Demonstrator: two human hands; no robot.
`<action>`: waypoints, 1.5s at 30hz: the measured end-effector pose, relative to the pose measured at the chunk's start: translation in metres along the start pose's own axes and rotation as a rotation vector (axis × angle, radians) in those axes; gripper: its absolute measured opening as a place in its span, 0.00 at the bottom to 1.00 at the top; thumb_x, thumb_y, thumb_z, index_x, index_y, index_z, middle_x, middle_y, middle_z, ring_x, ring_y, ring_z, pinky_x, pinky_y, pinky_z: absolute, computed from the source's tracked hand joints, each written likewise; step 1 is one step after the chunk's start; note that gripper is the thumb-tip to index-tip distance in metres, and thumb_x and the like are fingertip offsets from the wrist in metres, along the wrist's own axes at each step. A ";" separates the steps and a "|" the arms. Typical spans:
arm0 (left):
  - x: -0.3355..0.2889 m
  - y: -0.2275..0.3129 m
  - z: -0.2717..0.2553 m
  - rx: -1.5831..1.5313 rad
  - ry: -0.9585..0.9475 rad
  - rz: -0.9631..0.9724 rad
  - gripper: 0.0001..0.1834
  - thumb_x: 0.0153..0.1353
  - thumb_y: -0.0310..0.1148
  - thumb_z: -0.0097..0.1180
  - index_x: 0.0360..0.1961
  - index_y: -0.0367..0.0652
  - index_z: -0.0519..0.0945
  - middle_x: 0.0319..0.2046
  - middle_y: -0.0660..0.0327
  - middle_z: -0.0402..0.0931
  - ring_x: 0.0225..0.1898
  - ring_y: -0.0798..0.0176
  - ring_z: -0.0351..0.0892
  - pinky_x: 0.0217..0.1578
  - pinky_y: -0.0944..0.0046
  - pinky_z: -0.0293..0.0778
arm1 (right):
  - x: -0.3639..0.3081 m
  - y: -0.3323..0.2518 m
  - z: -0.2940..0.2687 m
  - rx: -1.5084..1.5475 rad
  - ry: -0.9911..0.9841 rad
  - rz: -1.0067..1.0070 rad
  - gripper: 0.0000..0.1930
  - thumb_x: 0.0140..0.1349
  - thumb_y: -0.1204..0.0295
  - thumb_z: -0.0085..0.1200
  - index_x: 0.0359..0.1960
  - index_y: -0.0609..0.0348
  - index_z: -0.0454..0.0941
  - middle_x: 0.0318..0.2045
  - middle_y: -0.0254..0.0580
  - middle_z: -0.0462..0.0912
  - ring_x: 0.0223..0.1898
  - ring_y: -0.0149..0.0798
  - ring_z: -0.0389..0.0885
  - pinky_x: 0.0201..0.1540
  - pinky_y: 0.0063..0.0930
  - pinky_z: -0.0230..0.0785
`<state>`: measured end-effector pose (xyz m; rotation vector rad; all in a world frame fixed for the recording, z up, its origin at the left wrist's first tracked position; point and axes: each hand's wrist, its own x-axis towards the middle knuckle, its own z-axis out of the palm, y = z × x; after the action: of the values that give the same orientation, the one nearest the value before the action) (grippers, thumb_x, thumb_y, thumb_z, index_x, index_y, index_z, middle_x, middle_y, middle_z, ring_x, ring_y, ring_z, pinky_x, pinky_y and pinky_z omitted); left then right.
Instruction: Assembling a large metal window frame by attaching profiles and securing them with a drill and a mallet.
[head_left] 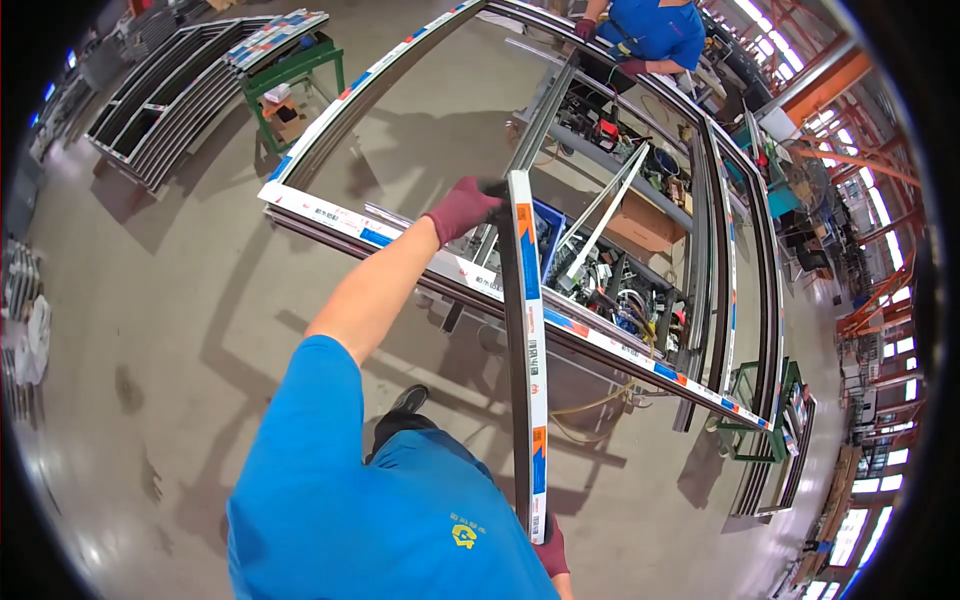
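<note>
Bar (531, 360), clasped by left hand (462, 210), is best kept off the frame (640, 354); grip of right hand (553, 554) cannot be told.

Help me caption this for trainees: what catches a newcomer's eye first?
Probably the long bar down the middle of the view, with the person's gloved left hand at its far end and right hand at its near end. Next comes the big frame beyond it, across the upper middle, with a blue-shirted co-worker at the frame's far side.
</note>
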<state>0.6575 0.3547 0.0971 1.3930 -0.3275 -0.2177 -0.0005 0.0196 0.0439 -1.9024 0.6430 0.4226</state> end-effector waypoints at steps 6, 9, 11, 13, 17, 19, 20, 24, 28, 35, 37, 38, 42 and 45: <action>-0.024 0.019 -0.031 -0.025 0.004 -0.107 0.15 0.64 0.24 0.65 0.51 0.34 0.86 0.42 0.56 0.88 0.40 0.62 0.88 0.42 0.62 0.85 | 0.002 -0.004 -0.001 -0.082 0.022 -0.015 0.39 0.48 0.68 0.76 0.65 0.57 0.73 0.53 0.49 0.86 0.54 0.44 0.86 0.58 0.39 0.77; -0.032 0.031 -0.037 0.171 0.058 -0.167 0.13 0.66 0.29 0.66 0.50 0.36 0.87 0.37 0.60 0.88 0.35 0.68 0.86 0.36 0.65 0.82 | -0.001 -0.021 0.001 -0.121 0.022 -0.006 0.35 0.51 0.65 0.76 0.61 0.57 0.75 0.50 0.49 0.87 0.51 0.45 0.87 0.56 0.39 0.78; -0.034 0.029 -0.045 0.272 0.093 -0.187 0.14 0.67 0.33 0.67 0.49 0.37 0.88 0.34 0.64 0.88 0.32 0.72 0.84 0.33 0.67 0.80 | 0.002 -0.021 0.002 -0.125 0.017 -0.005 0.34 0.51 0.66 0.75 0.60 0.57 0.75 0.49 0.49 0.87 0.50 0.45 0.87 0.55 0.39 0.78; -0.031 0.021 -0.050 0.321 0.266 -0.102 0.10 0.63 0.31 0.68 0.43 0.39 0.90 0.30 0.60 0.88 0.29 0.68 0.84 0.32 0.66 0.78 | 0.002 -0.026 0.003 -0.126 0.017 -0.003 0.32 0.51 0.66 0.75 0.59 0.57 0.75 0.47 0.49 0.87 0.49 0.45 0.87 0.54 0.40 0.78; -0.028 0.024 -0.108 0.503 0.512 0.064 0.14 0.66 0.41 0.67 0.38 0.39 0.90 0.24 0.57 0.86 0.26 0.63 0.84 0.32 0.63 0.79 | 0.006 -0.030 0.005 -0.109 0.046 -0.006 0.30 0.51 0.67 0.74 0.56 0.56 0.76 0.47 0.51 0.86 0.49 0.47 0.87 0.53 0.40 0.78; -0.025 0.075 -0.105 0.565 0.466 -0.191 0.19 0.66 0.47 0.65 0.40 0.39 0.89 0.27 0.54 0.87 0.30 0.59 0.86 0.36 0.61 0.80 | 0.001 -0.016 0.008 -0.101 0.095 0.015 0.29 0.50 0.68 0.74 0.55 0.56 0.77 0.48 0.51 0.86 0.50 0.49 0.87 0.53 0.40 0.78; -0.028 0.104 -0.104 0.630 0.438 -0.449 0.24 0.67 0.53 0.64 0.41 0.39 0.89 0.31 0.51 0.88 0.34 0.55 0.88 0.41 0.58 0.81 | 0.003 -0.010 0.010 -0.165 0.136 -0.046 0.30 0.49 0.68 0.74 0.55 0.56 0.77 0.48 0.52 0.85 0.50 0.53 0.86 0.53 0.42 0.78; -0.034 0.137 -0.096 0.996 0.220 0.067 0.40 0.61 0.64 0.65 0.57 0.36 0.83 0.53 0.41 0.83 0.58 0.44 0.83 0.60 0.53 0.76 | 0.012 -0.008 0.012 -0.266 0.160 -0.047 0.34 0.44 0.67 0.73 0.57 0.54 0.75 0.49 0.53 0.83 0.53 0.62 0.82 0.54 0.49 0.77; -0.030 0.132 -0.057 1.248 -0.239 0.020 0.40 0.51 0.57 0.73 0.57 0.38 0.82 0.55 0.43 0.83 0.56 0.43 0.83 0.59 0.51 0.77 | 0.015 -0.010 0.013 -0.420 0.191 -0.055 0.37 0.45 0.65 0.74 0.59 0.54 0.73 0.50 0.53 0.82 0.55 0.62 0.80 0.55 0.51 0.76; -0.025 0.093 -0.058 1.328 -0.277 -0.105 0.16 0.47 0.35 0.71 0.38 0.40 0.89 0.41 0.47 0.87 0.45 0.41 0.87 0.48 0.48 0.82 | 0.015 0.010 0.018 -0.536 0.281 -0.156 0.43 0.44 0.56 0.78 0.62 0.54 0.71 0.52 0.53 0.80 0.55 0.62 0.80 0.55 0.52 0.75; -0.028 0.080 -0.067 1.418 -0.247 0.096 0.16 0.49 0.35 0.70 0.39 0.40 0.88 0.42 0.45 0.86 0.47 0.40 0.86 0.49 0.48 0.82 | 0.015 0.014 0.019 -0.527 0.275 -0.175 0.44 0.43 0.55 0.78 0.63 0.54 0.71 0.52 0.53 0.80 0.55 0.61 0.80 0.55 0.52 0.75; -0.027 0.075 -0.069 1.417 -0.250 0.096 0.16 0.49 0.35 0.70 0.39 0.40 0.88 0.42 0.45 0.86 0.47 0.40 0.86 0.49 0.48 0.82 | 0.015 0.015 0.019 -0.535 0.278 -0.185 0.44 0.44 0.55 0.78 0.64 0.54 0.71 0.52 0.54 0.80 0.55 0.62 0.80 0.55 0.52 0.75; -0.010 0.068 -0.075 1.377 -0.133 0.036 0.17 0.53 0.37 0.67 0.42 0.39 0.87 0.45 0.44 0.85 0.50 0.40 0.85 0.52 0.48 0.81 | 0.017 0.041 0.020 -0.529 0.204 -0.176 0.44 0.47 0.54 0.76 0.66 0.55 0.70 0.54 0.56 0.80 0.57 0.61 0.79 0.56 0.53 0.75; -0.007 0.082 -0.070 1.324 -0.003 -0.099 0.19 0.57 0.42 0.64 0.42 0.38 0.87 0.45 0.43 0.85 0.50 0.39 0.84 0.54 0.48 0.80 | 0.020 0.041 0.023 -0.503 0.190 -0.065 0.43 0.49 0.55 0.74 0.67 0.55 0.69 0.56 0.57 0.80 0.58 0.62 0.79 0.57 0.53 0.75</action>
<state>0.6724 0.4353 0.1668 2.7177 -0.4235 -0.0604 -0.0093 0.0227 -0.0061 -2.4574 0.6358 0.3893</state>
